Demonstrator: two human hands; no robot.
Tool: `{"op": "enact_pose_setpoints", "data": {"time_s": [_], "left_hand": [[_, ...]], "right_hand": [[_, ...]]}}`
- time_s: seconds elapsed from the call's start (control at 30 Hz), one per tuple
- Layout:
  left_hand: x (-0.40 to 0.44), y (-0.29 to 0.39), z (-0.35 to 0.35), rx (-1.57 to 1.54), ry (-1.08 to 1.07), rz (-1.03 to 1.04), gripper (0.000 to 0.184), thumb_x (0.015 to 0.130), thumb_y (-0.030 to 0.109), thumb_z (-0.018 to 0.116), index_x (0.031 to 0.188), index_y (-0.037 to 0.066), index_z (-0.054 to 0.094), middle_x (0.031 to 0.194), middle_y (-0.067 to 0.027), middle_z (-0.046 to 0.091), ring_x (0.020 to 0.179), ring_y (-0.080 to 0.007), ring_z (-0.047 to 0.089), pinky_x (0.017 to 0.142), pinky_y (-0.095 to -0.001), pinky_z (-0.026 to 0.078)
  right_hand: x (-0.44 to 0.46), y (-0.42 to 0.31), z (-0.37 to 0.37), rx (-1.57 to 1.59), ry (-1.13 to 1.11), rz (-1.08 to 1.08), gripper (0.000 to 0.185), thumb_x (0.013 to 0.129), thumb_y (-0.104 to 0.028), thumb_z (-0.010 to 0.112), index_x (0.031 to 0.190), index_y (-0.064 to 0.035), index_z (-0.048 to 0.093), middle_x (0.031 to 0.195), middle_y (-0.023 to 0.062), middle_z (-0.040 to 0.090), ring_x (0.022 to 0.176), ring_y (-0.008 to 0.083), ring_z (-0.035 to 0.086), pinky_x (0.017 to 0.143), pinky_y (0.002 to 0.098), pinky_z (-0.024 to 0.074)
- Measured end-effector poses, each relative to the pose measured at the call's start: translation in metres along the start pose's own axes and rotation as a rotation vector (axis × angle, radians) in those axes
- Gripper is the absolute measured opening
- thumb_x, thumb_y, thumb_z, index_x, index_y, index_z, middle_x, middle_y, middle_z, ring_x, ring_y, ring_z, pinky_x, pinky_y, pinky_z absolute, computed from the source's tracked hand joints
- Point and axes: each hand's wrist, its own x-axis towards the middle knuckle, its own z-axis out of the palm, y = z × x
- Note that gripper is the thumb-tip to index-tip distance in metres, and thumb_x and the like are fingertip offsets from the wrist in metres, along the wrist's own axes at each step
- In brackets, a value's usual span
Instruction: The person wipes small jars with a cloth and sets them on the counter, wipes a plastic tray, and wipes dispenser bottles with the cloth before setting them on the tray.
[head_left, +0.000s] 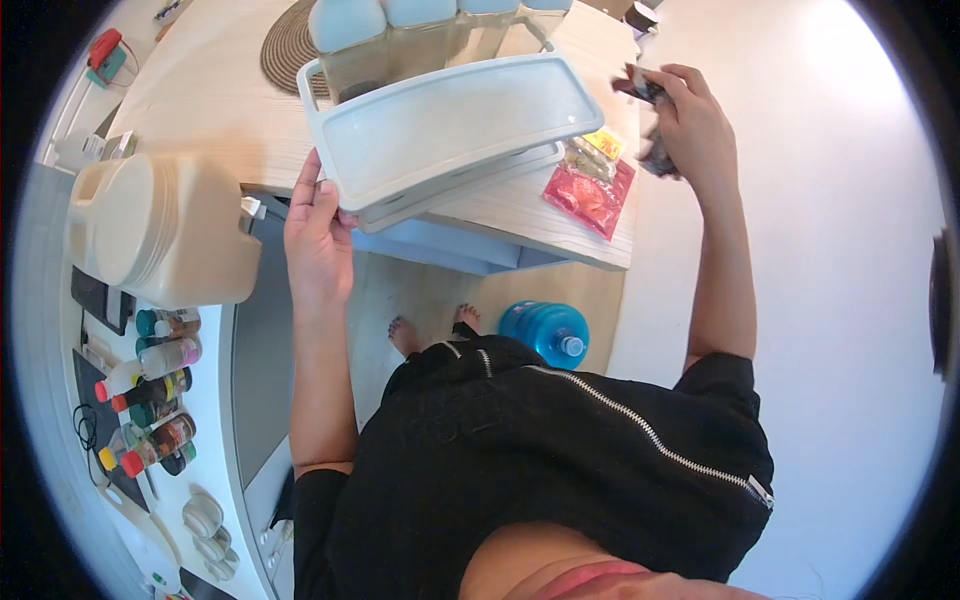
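Observation:
My left hand [318, 235] pinches the near left corner of a white plastic tray [450, 125], thumb on the outside. The tray is tilted, and a second pale rim shows beneath it. Right behind it stand clear canisters [360, 65] with pale blue lids. To the right, my right hand [692, 125] is raised, its fingers closed around a crumpled dark-and-white thing [657, 155], smeared by motion, with a bit of red at one end. Below that hand, a red packet [590, 195] and a yellow-labelled packet [600, 145] lie on the table.
The light wooden table [200, 110] carries a round woven mat [290, 45]. A large beige jug [165, 230] stands at left, above bottles [160, 445] on a white counter. A blue water bottle [545, 332] is on the floor near my feet.

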Motion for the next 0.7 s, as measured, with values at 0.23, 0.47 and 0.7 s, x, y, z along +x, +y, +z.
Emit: {"op": "enact_pose_setpoints", "data": {"time_s": [0.23,0.47,0.7], "left_hand": [[-0.001,0.004,0.004,0.021,-0.029,-0.012,0.049,0.093,0.008,0.05,0.138,-0.002,0.032,0.099,-0.002,0.056,0.073,-0.0064,0.045,0.064,-0.0215,0.039],[0.001,0.002,-0.004,0.019,-0.047,-0.02,0.048,0.093,0.008,0.049,0.138,-0.001,0.032,0.101,-0.0032,0.055,0.074,-0.0071,0.046,0.065,-0.0223,0.04],[0.0,0.006,-0.001,0.036,-0.027,-0.044,0.047,0.094,0.007,0.048,0.138,-0.001,0.032,0.104,-0.0035,0.056,0.073,-0.0068,0.046,0.065,-0.0217,0.041]], "right_hand": [[-0.025,-0.024,0.047,0.042,-0.075,-0.218,0.031,0.079,-0.004,0.052,0.107,-0.0141,0.061,0.117,-0.0022,0.057,0.09,0.028,0.055,0.08,0.0353,0.0481],[-0.056,-0.101,0.041,0.234,-0.072,-0.331,0.029,0.073,-0.004,0.058,0.1,-0.011,0.062,0.11,0.0055,0.058,0.091,0.0289,0.055,0.081,0.0361,0.0477],[-0.048,-0.127,0.011,0.871,-0.37,-0.4,0.031,0.077,0.001,0.056,0.106,-0.007,0.06,0.108,0.0087,0.058,0.104,0.0255,0.056,0.09,0.0336,0.0448]]}}
